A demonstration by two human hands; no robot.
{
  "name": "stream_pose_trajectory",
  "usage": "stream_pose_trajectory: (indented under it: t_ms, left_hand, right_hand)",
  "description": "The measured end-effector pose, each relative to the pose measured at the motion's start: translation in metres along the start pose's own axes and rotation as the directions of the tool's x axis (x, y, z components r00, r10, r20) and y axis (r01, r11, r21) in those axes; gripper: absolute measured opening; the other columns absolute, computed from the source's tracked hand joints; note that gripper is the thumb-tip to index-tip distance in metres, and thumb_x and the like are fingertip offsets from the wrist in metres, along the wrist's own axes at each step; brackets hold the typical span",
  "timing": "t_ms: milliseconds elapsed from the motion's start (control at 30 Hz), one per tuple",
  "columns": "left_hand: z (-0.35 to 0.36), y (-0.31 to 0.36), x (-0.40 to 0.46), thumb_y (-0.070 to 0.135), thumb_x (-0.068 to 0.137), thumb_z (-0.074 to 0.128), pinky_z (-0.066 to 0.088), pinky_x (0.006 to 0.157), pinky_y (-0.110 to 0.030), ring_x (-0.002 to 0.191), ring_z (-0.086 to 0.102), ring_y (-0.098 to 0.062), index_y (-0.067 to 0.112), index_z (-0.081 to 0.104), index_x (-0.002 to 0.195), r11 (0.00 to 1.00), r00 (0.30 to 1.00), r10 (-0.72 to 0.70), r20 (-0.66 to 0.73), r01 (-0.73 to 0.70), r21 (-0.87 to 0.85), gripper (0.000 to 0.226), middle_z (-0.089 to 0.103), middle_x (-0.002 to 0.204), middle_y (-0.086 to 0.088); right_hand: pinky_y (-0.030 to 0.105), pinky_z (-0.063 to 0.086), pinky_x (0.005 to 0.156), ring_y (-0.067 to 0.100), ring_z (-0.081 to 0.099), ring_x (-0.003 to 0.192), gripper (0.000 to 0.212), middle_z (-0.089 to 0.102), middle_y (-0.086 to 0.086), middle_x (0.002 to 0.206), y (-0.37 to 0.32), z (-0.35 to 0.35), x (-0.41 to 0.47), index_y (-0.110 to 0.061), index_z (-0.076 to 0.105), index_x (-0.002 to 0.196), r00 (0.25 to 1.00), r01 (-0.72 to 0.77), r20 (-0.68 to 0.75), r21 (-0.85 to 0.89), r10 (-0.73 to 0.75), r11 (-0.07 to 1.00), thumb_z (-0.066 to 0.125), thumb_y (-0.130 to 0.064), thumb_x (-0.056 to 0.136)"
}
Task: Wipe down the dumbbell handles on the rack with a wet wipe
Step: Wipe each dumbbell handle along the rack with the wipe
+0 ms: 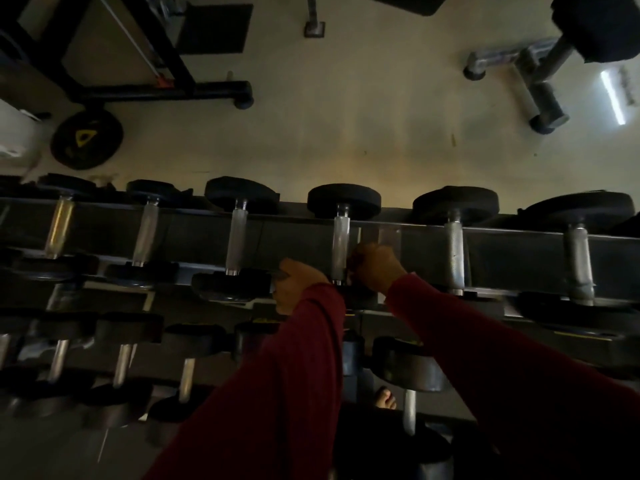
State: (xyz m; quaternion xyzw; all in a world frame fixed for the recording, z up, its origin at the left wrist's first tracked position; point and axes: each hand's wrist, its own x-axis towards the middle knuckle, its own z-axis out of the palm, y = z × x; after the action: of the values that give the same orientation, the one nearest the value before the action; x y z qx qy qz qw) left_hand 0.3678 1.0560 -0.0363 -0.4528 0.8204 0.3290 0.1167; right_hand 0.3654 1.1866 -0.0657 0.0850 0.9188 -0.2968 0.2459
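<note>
Handle (340, 247) upright in view, long axis running away; right hand (377, 268) touching its right side, nearer; left hand (298, 285) beside. Fingers curled, wipe not visible.

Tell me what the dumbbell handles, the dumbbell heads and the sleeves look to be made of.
Dumbbell handles: likely bare steel, silvery, with a fine knurled texture that catches light. Dumbbell heads: probably rubber-coated, matte black with no glint, though dim light leaves that open. Sleeves: soft dark-red fabric, folding along the arms.
</note>
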Motion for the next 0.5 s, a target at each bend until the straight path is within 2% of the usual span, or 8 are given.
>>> stream_pose_trajectory:
  t_ms: [67, 133, 200, 267, 400, 500]
  left_hand:
    - [0.002, 0.000, 0.003, 0.033, 0.104, 0.033, 0.039, 0.099, -0.039, 0.117, 0.054, -0.034, 0.012, 0.057, 0.126, 0.994, 0.999, -0.049, -0.003, 0.048, -0.094, 0.038, 0.058, 0.129, -0.016]
    - [0.003, 0.000, 0.005, 0.041, 0.100, 0.036, 0.041, 0.101, -0.041, 0.113, 0.056, -0.034, 0.011, 0.060, 0.121, 0.975, 0.993, -0.117, 0.010, 0.116, -0.189, 0.044, 0.061, 0.125, -0.016]
    - [0.004, -0.002, 0.004, 0.051, 0.095, 0.034, 0.041, 0.100, -0.046, 0.107, 0.057, -0.036, 0.008, 0.064, 0.113, 0.914, 0.982, -0.187, -0.019, 0.167, -0.369, 0.055, 0.063, 0.117, -0.019]
    - [0.004, -0.001, 0.000, 0.055, 0.092, 0.034, 0.041, 0.099, -0.047, 0.104, 0.058, -0.036, 0.008, 0.065, 0.109, 0.873, 0.975, -0.216, -0.041, 0.174, -0.456, 0.059, 0.064, 0.113, -0.019]
    - [0.006, -0.002, 0.003, 0.057, 0.089, 0.031, 0.042, 0.099, -0.050, 0.104, 0.057, -0.037, 0.008, 0.065, 0.108, 0.864, 0.976, -0.215, -0.024, 0.178, -0.472, 0.063, 0.063, 0.114, -0.020]
    - [0.005, 0.001, -0.001, 0.058, 0.089, 0.034, 0.045, 0.096, -0.047, 0.101, 0.058, -0.037, 0.009, 0.066, 0.106, 0.827, 0.966, -0.256, -0.016, 0.211, -0.521, 0.061, 0.064, 0.108, -0.017]
  right_hand:
    - [0.011, 0.041, 0.058, 0.006, 0.056, 0.079, 0.011, 0.067, 0.006, 0.105, 0.003, -0.006, 0.001, -0.008, 0.068, 0.103, 1.000, 0.014, 0.009, 0.092, -0.014, 0.996, 0.062, -0.012, 0.095]
    - [0.009, 0.040, 0.053, 0.001, 0.057, 0.072, 0.008, 0.068, 0.004, 0.097, 0.005, -0.012, -0.001, -0.007, 0.069, 0.097, 0.999, 0.025, 0.019, 0.159, -0.028, 0.987, 0.065, -0.013, 0.093]
    - [0.009, 0.040, 0.056, -0.002, 0.055, 0.070, 0.004, 0.063, -0.004, 0.087, 0.004, -0.013, -0.003, -0.014, 0.066, 0.089, 0.999, 0.016, 0.030, 0.165, -0.021, 0.986, 0.070, -0.014, 0.090]
    - [0.011, 0.044, 0.066, -0.003, 0.053, 0.072, 0.013, 0.058, -0.010, 0.084, 0.004, -0.005, 0.000, -0.021, 0.061, 0.084, 1.000, -0.002, -0.001, 0.158, 0.002, 0.988, 0.071, -0.014, 0.088]
    - [0.021, 0.049, 0.078, 0.008, 0.059, 0.084, 0.004, 0.063, 0.001, 0.100, 0.004, 0.007, 0.006, -0.016, 0.063, 0.098, 0.998, -0.055, -0.007, 0.144, 0.057, 0.988, 0.063, -0.018, 0.095]
    - [0.015, 0.048, 0.072, 0.002, 0.059, 0.080, 0.005, 0.065, -0.003, 0.099, 0.003, 0.001, 0.001, -0.016, 0.066, 0.098, 0.998, -0.055, -0.001, 0.177, 0.056, 0.983, 0.064, -0.018, 0.094]
